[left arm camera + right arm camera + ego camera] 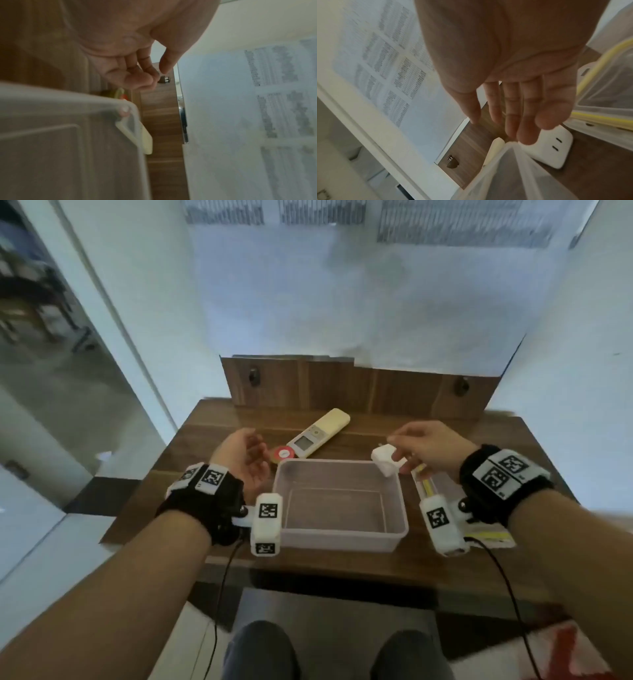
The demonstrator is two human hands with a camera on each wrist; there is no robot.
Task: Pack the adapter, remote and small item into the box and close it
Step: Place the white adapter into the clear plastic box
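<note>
the clear plastic box [342, 501] sits open on the near middle of the wooden counter [394, 563], with nothing lying in it. the right hand [428, 448] hovers at the box's far right corner, with the white adapter [385, 462] at its fingertips, right over the rim; in the head view the thumb and fingers seem to pinch it, while in the right wrist view the fingers [527, 121] reach out fairly straight with the adapter [553, 150] just past their tips, so the grip looks light. the left hand [245, 460] hangs just left of the box's far left corner, palm turned inward, fingers loosely curled and holding nothing; the left wrist view shows the same relaxed fingers [137, 75] above the box corner [126, 108]. the cream remote [318, 438] lies slanted on the counter just beyond the box's far edge, screen end toward the near left. the small item, a red and white round disc [283, 454], lies beside the remote's near end, between the left hand and the box. the lid [445, 501] with its yellow seal lies flat on the counter to the right of the box, partly under the right wrist.
</note>
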